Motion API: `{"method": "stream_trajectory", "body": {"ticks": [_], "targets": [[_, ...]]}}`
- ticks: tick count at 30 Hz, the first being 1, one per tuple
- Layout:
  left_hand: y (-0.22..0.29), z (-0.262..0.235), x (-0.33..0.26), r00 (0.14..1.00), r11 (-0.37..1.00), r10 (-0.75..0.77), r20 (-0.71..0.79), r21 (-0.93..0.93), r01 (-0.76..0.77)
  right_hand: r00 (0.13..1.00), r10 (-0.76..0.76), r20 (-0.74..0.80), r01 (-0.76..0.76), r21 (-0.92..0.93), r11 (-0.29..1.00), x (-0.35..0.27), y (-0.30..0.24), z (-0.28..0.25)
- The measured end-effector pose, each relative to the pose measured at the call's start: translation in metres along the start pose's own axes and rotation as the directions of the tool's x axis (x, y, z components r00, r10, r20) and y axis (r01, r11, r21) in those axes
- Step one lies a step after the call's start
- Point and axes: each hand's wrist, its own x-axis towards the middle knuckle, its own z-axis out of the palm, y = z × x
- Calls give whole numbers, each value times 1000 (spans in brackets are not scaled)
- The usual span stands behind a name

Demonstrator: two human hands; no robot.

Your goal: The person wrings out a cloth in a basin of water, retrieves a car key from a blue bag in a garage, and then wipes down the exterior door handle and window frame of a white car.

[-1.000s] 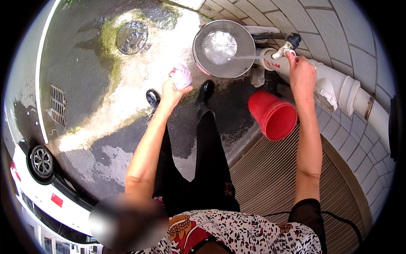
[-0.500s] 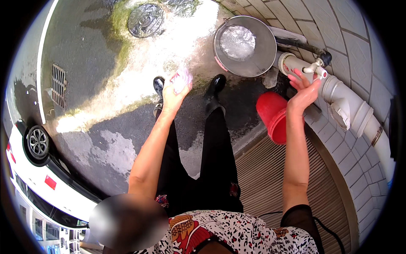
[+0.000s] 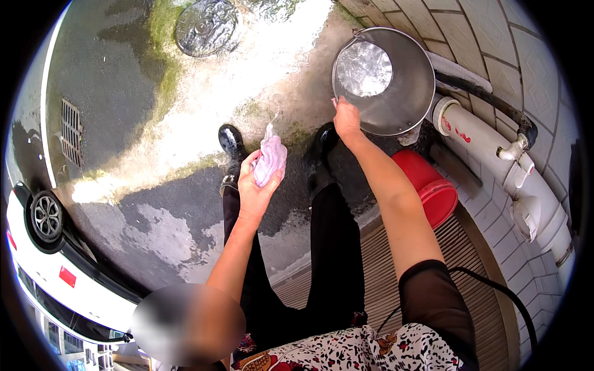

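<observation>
In my left hand (image 3: pixel 252 193), closed round it, is a wet, crumpled lilac-pink cloth (image 3: pixel 270 159), held above the ground between my boots. My right hand (image 3: pixel 347 119) is closed at the near-left rim of a large metal bucket (image 3: pixel 411 83). Its fingers wrap the pink grip of the bucket's handle (image 3: pixel 334 101), mostly hidden by the hand. Bright, rippled water shows inside the bucket. A tap (image 3: pixel 512 150) with a pale lever is on the wall side, away from both hands.
A red plastic bucket (image 3: pixel 427 185) lies tilted beside my right forearm. Thick white pipes (image 3: pixel 476 136) and a dark pipe run along the tiled wall. My black boots (image 3: pixel 232 141) stand on wet ground. A round drain cover (image 3: pixel 206 28), a grate (image 3: pixel 72 133) and a white car (image 3: pixel 68 266) are to the left.
My right hand has left the tap and moved left to the metal bucket's handle, closing on it. The left hand, still holding the cloth, has come slightly nearer to me.
</observation>
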Motion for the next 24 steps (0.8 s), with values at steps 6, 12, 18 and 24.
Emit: {"method": "stream_trajectory", "body": {"ticks": [6, 12, 18, 24], "targets": [[-3, -7, 1, 999, 1000, -18, -27, -6, 18, 999, -33, 27, 34, -69, 997, -48, 35, 8], [-2, -24, 8, 999, 998, -28, -40, -65, 25, 958, -241, 157, 274, -236, 933, -71, 55, -41], [5, -41, 1, 995, 995, -40, -91, -100, 30, 895, -157, 418, 331, -387, 861, -18, -10, -108], [-5, -55, 2, 985, 974, -81, -152, -224, 45, 883, -119, 454, 376, -532, 759, 57, -82, -134]]}}
